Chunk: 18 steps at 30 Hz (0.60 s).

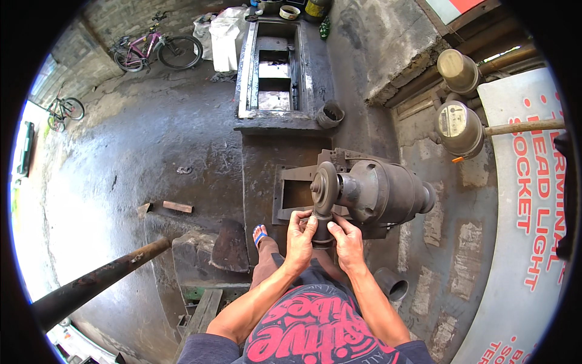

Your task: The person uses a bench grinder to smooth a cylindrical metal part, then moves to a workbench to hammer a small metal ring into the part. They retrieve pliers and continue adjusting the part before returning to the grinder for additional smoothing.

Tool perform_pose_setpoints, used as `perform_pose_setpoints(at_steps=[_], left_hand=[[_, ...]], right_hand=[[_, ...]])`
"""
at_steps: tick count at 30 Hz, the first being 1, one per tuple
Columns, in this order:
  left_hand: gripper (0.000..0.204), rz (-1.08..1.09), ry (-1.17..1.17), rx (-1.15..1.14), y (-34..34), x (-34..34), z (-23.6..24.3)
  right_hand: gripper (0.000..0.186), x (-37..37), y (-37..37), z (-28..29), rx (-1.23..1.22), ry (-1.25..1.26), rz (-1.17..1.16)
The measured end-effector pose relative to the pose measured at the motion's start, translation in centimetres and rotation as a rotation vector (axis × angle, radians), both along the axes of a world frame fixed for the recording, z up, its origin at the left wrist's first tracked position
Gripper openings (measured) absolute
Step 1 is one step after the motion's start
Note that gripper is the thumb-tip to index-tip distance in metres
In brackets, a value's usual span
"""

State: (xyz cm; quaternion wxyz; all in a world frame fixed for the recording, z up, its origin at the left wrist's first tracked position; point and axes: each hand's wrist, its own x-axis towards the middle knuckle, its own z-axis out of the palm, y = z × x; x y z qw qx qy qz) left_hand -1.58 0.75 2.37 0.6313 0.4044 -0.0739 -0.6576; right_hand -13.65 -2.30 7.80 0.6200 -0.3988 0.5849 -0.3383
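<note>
A grey, dust-covered motor-like machine (385,191) with a rounded body stands in front of me. At its left end is a round metal housing (326,181), disc-shaped with a small hub. Directly below this housing a short dark pipe (322,233) points toward me. My left hand (299,246) grips the pipe's upper end from the left, thumb and fingers pressed on it. On the opposite side my right hand (347,246) pinches the same end, its thumb near the joint. My palms and thumbs hide part of the pipe.
Behind the machine is a rectangular metal-framed trough (242,91). A wooden pole (103,276) slants in at left, near a block with a dark metal plate (231,246). Two round meters (459,127) and a large printed sign (503,200) stand at right. Bicycles (179,51) lean far left.
</note>
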Motion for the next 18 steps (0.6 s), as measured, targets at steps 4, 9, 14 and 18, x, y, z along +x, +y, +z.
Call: perform_pose_setpoints(at_steps=[4, 9, 14, 18], left_hand=[[0.020, -0.032, -0.021, 0.030, -0.03, -0.34, 0.19], [0.021, 0.015, 0.036, -0.012, 0.02, -0.39, 0.24], [0.022, 0.015, 0.007, -0.022, 0.17, -0.43, -0.13], [0.020, 0.039, 0.002, -0.021, 0.02, -0.47, -0.64]], right_hand=[[0.038, -0.30, 0.13, 0.39, 0.057, -0.023, -0.040], [0.038, -0.32, 0.14, 0.19, -0.019, 0.040, 0.005], [0.038, -0.29, 0.18, 0.19, -0.020, 0.028, -0.005], [0.038, -0.14, -0.06, 0.02, -0.020, 0.030, 0.012]])
